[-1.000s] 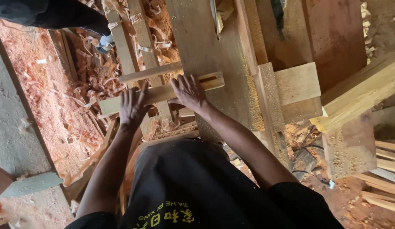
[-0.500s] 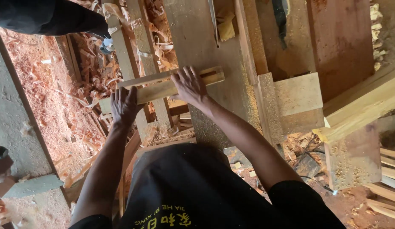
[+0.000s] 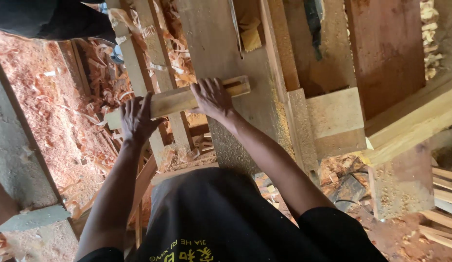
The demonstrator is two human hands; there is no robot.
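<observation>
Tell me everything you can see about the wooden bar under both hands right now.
The wooden bar is a pale, squared length of sawn timber, lying flat and slightly tilted across the grey machine table. A narrow groove shows along its right end. The left hand presses on its left part, the right hand covers its middle-right, fingers spread. Its left end overhangs wood shavings.

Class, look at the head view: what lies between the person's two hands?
A bare stretch of the wooden bar that left hand and right hand press on.
</observation>
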